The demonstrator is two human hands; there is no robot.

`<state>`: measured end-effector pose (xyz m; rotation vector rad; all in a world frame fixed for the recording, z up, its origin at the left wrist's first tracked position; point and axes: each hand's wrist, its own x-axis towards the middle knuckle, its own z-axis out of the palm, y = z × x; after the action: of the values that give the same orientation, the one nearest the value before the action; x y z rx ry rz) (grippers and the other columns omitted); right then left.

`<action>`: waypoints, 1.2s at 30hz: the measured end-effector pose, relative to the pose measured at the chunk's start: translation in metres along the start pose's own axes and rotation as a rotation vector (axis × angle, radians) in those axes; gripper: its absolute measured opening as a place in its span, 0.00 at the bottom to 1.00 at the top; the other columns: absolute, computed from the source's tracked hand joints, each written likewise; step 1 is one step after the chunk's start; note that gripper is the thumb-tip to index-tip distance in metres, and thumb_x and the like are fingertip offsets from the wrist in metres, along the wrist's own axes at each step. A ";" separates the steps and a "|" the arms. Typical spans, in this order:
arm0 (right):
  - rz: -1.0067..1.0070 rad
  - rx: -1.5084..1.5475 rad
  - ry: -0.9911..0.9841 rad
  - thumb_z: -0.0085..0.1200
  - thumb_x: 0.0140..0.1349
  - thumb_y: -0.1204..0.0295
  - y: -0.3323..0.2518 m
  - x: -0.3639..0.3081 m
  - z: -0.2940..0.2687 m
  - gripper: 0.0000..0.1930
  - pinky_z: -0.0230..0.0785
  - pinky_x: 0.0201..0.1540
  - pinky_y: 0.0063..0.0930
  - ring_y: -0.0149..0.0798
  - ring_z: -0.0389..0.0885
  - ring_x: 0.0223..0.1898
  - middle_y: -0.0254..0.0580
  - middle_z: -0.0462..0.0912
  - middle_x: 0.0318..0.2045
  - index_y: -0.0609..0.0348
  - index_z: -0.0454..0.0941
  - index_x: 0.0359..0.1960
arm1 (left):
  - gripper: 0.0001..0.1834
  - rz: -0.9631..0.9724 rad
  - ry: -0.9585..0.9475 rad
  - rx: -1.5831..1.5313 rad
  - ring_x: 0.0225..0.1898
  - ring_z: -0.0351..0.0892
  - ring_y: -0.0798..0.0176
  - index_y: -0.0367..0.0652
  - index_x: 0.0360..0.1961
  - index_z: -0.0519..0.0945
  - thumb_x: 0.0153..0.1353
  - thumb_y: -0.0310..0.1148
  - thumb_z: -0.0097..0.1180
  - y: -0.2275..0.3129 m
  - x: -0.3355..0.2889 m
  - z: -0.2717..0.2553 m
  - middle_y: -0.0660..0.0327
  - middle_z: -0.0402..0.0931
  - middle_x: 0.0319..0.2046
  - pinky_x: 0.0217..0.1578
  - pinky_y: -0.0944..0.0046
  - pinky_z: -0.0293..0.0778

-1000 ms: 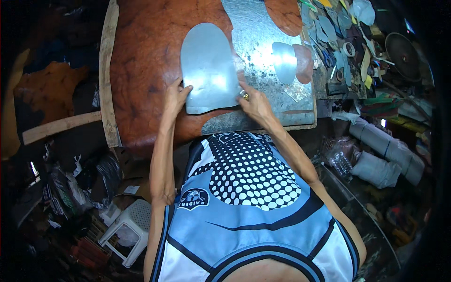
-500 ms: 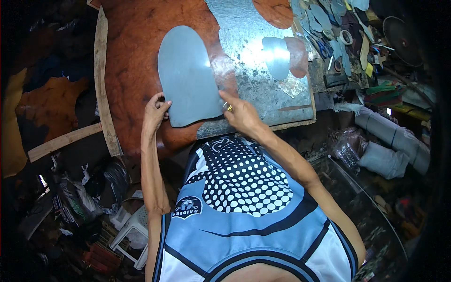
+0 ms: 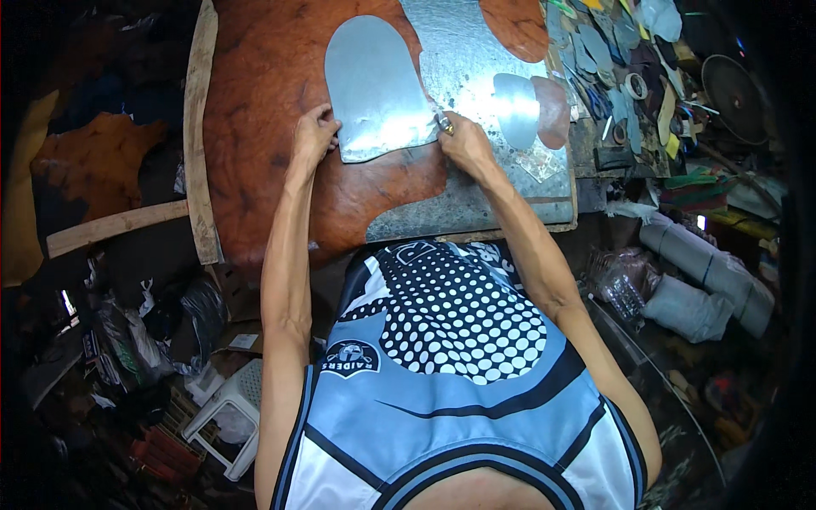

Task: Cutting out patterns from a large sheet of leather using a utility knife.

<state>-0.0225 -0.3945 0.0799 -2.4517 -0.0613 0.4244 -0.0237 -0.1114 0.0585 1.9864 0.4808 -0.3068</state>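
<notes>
Dimly, at far left, a brown hide (image 3: 93, 161) is fading into shadow. Next, a wooden strip (image 3: 197, 127) is bordering the reddish-brown leather (image 3: 263, 110), which is running out of view at the top. The left hand (image 3: 316, 136) is curling at the left edge of the large grey plate (image 3: 378, 85) lying on that leather; whether it is pinching the edge, I cannot tell. The right hand (image 3: 466, 146) is bending its fingers by the plate's lower right corner, hiding most of something shiny, so what they are grasping is staying unclear. Farther right, a smaller silvery plate (image 3: 516, 110) is lying beside a brown piece (image 3: 552, 112). Compared with a second ago, the large grey plate is sitting farther from the body, with more leather showing below it.
</notes>
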 end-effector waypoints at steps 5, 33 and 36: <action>-0.009 0.022 0.028 0.51 0.55 0.72 0.001 0.010 -0.003 0.23 0.74 0.46 0.49 0.60 0.83 0.40 0.65 0.83 0.36 0.62 0.77 0.55 | 0.28 0.171 0.080 0.138 0.35 0.82 0.60 0.33 0.61 0.72 0.60 0.32 0.60 0.008 -0.009 -0.002 0.53 0.82 0.36 0.36 0.62 0.78; 0.351 0.694 0.218 0.56 0.59 0.70 0.084 0.071 -0.130 0.12 0.63 0.16 0.21 0.25 0.71 0.18 0.32 0.73 0.22 0.60 0.75 0.43 | 0.34 0.625 -0.108 0.589 0.72 0.43 0.36 0.47 0.65 0.70 0.62 0.54 0.53 -0.036 -0.136 0.079 0.47 0.52 0.71 0.69 0.35 0.39; 0.381 0.679 0.229 0.56 0.60 0.69 0.104 0.054 -0.135 0.11 0.63 0.14 0.21 0.26 0.70 0.15 0.31 0.73 0.19 0.59 0.75 0.41 | 0.32 0.595 -0.139 0.548 0.72 0.44 0.39 0.46 0.64 0.70 0.62 0.52 0.55 -0.031 -0.133 0.068 0.50 0.53 0.71 0.69 0.36 0.40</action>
<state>0.0648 -0.5484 0.1015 -1.8119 0.5631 0.2614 -0.1564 -0.1867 0.0582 2.5020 -0.3296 -0.2063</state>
